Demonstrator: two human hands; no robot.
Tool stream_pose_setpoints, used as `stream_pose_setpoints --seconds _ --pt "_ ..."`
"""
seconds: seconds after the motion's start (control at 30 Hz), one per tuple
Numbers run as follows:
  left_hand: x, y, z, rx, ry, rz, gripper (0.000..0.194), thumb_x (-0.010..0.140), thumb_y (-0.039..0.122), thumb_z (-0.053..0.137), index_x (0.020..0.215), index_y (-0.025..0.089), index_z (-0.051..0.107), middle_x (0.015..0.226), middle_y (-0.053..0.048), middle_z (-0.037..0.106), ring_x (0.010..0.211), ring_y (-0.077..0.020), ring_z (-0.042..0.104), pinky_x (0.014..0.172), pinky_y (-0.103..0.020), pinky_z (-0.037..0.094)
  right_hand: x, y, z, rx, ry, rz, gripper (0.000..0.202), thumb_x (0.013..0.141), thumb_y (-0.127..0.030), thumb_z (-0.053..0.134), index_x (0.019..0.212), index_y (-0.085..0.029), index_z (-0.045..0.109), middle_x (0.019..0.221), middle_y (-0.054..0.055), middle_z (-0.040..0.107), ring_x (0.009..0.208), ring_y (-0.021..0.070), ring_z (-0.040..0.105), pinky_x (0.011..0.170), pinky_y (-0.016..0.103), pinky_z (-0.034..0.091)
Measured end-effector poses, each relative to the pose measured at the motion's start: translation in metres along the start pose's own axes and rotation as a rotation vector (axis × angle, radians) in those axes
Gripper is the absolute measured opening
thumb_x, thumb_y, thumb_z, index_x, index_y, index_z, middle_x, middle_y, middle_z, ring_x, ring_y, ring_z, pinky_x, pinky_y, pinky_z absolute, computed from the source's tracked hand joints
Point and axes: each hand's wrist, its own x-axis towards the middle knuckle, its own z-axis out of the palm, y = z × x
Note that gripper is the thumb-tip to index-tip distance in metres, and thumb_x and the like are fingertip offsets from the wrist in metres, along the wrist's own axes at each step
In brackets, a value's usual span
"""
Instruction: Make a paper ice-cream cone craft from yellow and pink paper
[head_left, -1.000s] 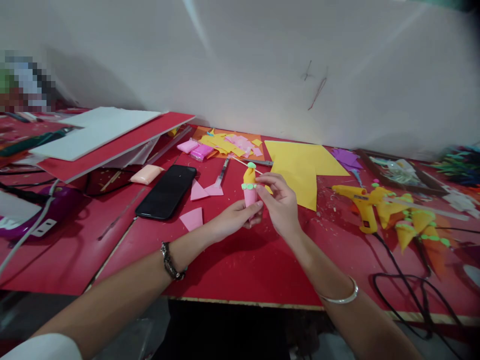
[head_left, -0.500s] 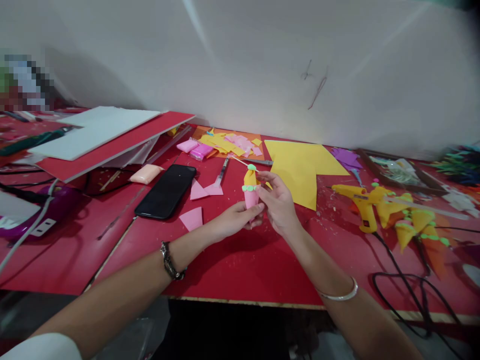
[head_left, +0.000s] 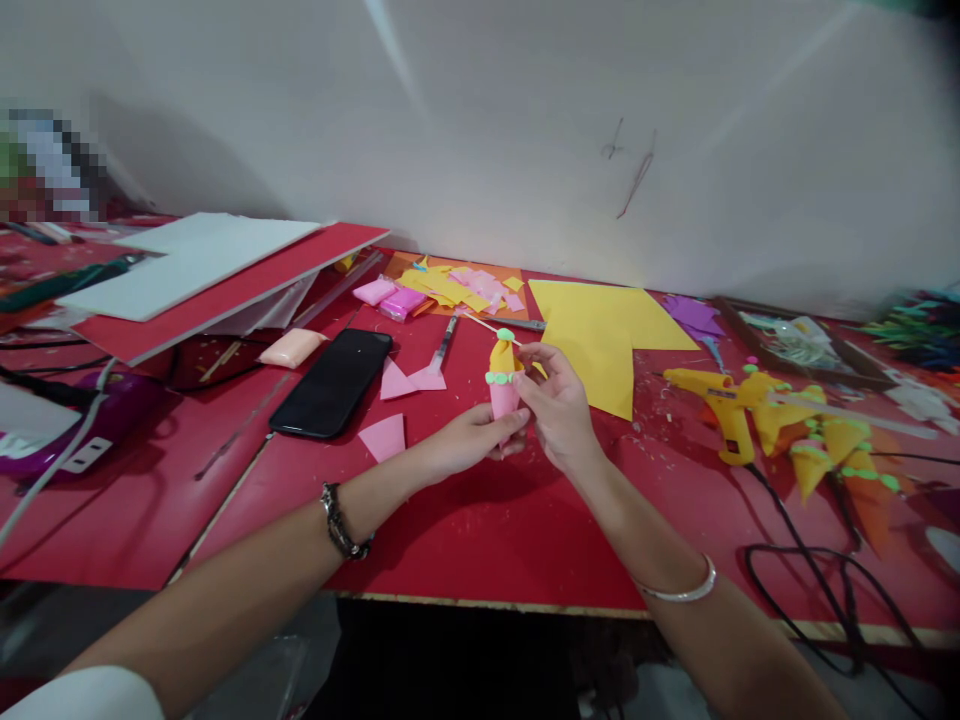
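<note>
Over the table's middle, my left hand point(head_left: 487, 437) is closed round the lower part of a small paper cone craft point(head_left: 504, 400). It has a pink base, a yellow upper part, a row of pale green dots round the join and a green blob on top. My right hand point(head_left: 559, 400) is closed at the craft's right side, its thumb by the green dots. A thin pale stick point(head_left: 480, 322) runs from my right fingertips past the green blob, pointing up and left. My fingers hide part of the craft and the stick's near end.
A black phone point(head_left: 332, 384), pink paper pieces point(head_left: 384, 437) and a pen-like tool point(head_left: 445, 343) lie left. Yellow sheets point(head_left: 589, 340) lie behind my hands. Rightward are a yellow glue gun point(head_left: 724, 400), its black cord point(head_left: 795, 550) and yellow cones point(head_left: 814, 465). Boards point(head_left: 217, 260) are stacked far left.
The craft has shifted very slightly to the right and tilted a little in my hands. Both hands keep nearly the same place, and the things on the table lie as before.
</note>
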Motion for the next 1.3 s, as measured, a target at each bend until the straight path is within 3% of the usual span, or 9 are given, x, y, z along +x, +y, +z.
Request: stream_pose_setpoints --seconds 0.1,0.2,0.33,0.5,0.67,0.83,1.07,1.2,1.3 --pt "0.001 0.000 -0.001 -0.144 0.010 -0.030 0.032 0.080 0.040 0.046 0.062 0.014 0.043 0.050 0.005 0.038 0.045 -0.0041 0.032 0.043 -0.018 0.023 0.002 0.002 -0.002 -0.017 -0.050 0.000 0.029 0.071 -0.023 0.057 0.099 -0.026 0.050 0.107 0.001 0.051 0.094 0.0128 0.051 0.082 0.029 0.044" --pt "0.003 -0.001 -0.006 -0.431 0.004 -0.014 0.029 0.081 0.037 0.047 0.063 0.014 0.042 0.050 0.006 0.035 0.043 -0.0033 0.031 0.041 -0.016 0.023 0.003 0.001 -0.004 -0.076 -0.066 -0.044 0.032 0.076 -0.028 0.051 0.107 -0.027 0.046 0.112 0.003 0.048 0.099 0.0142 0.050 0.086 0.032 0.043" --pt "0.007 0.000 -0.017 -0.741 0.102 0.060 0.023 0.082 0.033 0.048 0.069 0.015 0.045 0.056 0.006 0.039 0.043 -0.0028 0.036 0.040 -0.014 0.027 -0.003 -0.009 -0.001 -0.385 -0.033 -0.277 0.025 0.076 -0.024 0.050 0.101 -0.025 0.050 0.104 0.004 0.050 0.095 0.0151 0.050 0.085 0.033 0.042" --pt "0.006 0.005 -0.024 -0.858 0.290 0.123 0.024 0.083 0.037 0.045 0.073 0.016 0.047 0.065 0.004 0.046 0.050 -0.0039 0.046 0.044 -0.014 0.035 -0.012 -0.015 0.007 -0.806 -0.379 -0.504 0.014 0.075 -0.027 0.055 0.088 -0.022 0.055 0.085 0.003 0.055 0.086 0.0170 0.050 0.078 0.033 0.042" --pt "0.007 0.005 -0.023 -0.910 0.252 0.149 0.027 0.085 0.038 0.041 0.071 0.015 0.046 0.064 0.004 0.044 0.052 -0.0042 0.046 0.047 -0.014 0.036 -0.011 -0.006 0.008 -0.930 -0.436 -0.557 0.018 0.081 -0.025 0.048 0.097 -0.019 0.054 0.090 0.007 0.056 0.089 0.0175 0.050 0.078 0.032 0.041" --pt "0.006 0.004 -0.021 -0.912 0.237 0.067 0.025 0.082 0.039 0.044 0.072 0.016 0.045 0.061 0.005 0.044 0.049 -0.0042 0.045 0.044 -0.015 0.032 -0.012 -0.003 0.009 -0.888 -0.439 -0.522 0.016 0.083 -0.024 0.045 0.091 -0.022 0.059 0.086 0.006 0.056 0.085 0.0178 0.051 0.076 0.031 0.040" --pt "0.005 0.006 -0.016 -0.793 0.335 0.016 0.025 0.081 0.040 0.046 0.072 0.016 0.045 0.059 0.005 0.044 0.049 -0.0041 0.044 0.045 -0.015 0.031 -0.014 -0.004 0.013 -0.894 -0.479 -0.464 0.018 0.084 -0.026 0.043 0.079 -0.022 0.059 0.079 0.005 0.057 0.077 0.0177 0.050 0.071 0.033 0.038" --pt "0.007 0.003 -0.019 -0.752 0.351 0.077 0.025 0.082 0.036 0.045 0.069 0.016 0.044 0.055 0.006 0.038 0.045 -0.0033 0.038 0.043 -0.015 0.030 -0.017 -0.011 0.015 -0.584 -0.461 -0.289 0.011 0.080 -0.025 0.050 0.077 -0.022 0.060 0.078 0.002 0.060 0.077 0.0150 0.053 0.072 0.030 0.041" --pt "0.008 0.002 -0.022 -0.720 0.342 0.094 0.026 0.081 0.038 0.047 0.068 0.016 0.043 0.053 0.007 0.036 0.041 -0.0034 0.034 0.040 -0.015 0.029 -0.017 -0.013 0.015 -0.254 -0.337 -0.079 0.007 0.077 -0.025 0.054 0.078 -0.023 0.061 0.071 -0.002 0.061 0.068 0.0113 0.056 0.066 0.026 0.045"
